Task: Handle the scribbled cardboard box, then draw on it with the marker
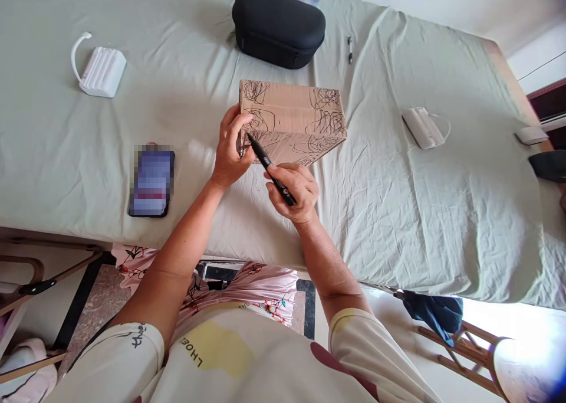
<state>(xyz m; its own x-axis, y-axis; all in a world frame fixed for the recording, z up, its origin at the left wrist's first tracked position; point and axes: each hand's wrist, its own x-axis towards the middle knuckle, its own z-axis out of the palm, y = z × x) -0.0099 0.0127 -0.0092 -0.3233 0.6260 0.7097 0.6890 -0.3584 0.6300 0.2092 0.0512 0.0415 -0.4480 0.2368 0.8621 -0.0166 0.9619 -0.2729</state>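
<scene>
In front of me a brown cardboard box rests on the cloth-covered table, black scribbles drawn near the corners of its top and on the side facing me. My left hand grips the box's left end, fingers on the top edge and thumb lower on the near side. A black marker pen is pinched in my right hand. Its tip points up and left, at the near left corner of the box by my left thumb. Whether the tip touches the cardboard I cannot tell.
Behind the box sits a black zipped case, with a thin pen to its right. White power banks with cables lie at left and right. A phone lies near the front edge. A wooden stool stands below right.
</scene>
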